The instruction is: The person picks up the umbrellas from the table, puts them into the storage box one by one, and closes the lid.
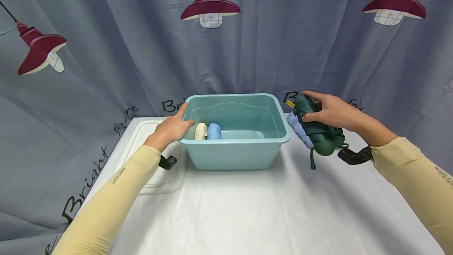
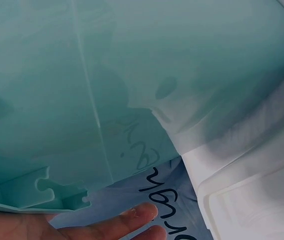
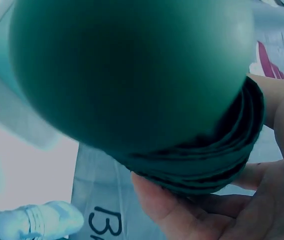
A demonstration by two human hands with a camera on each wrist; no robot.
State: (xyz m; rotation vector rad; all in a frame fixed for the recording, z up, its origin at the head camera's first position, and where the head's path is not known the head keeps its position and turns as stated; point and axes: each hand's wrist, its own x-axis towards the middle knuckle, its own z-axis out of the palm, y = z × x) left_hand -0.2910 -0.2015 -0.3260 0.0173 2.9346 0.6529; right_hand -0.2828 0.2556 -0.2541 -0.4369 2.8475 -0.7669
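A dark green folded umbrella (image 1: 313,125) is in my right hand (image 1: 334,110), held just above the table with its rounded handle toward me. Close up in the right wrist view, its green handle (image 3: 132,75) hides much of the scene, and the fingers curl round the fabric. Beneath it a light blue folded umbrella (image 1: 298,128) lies on the table. My left hand (image 1: 171,131) grips the left rim of a teal plastic bin (image 1: 233,154), thumb over the edge and fingers outside. Inside stand a cream roll (image 1: 201,131) and a blue roll (image 1: 214,132), at the left.
A translucent white lid (image 1: 166,184) lies on the table left of the bin, partly under my left arm. White cloth covers the table (image 1: 247,215). A grey-blue curtain (image 1: 283,50) with printed red lamps hangs right behind the bin.
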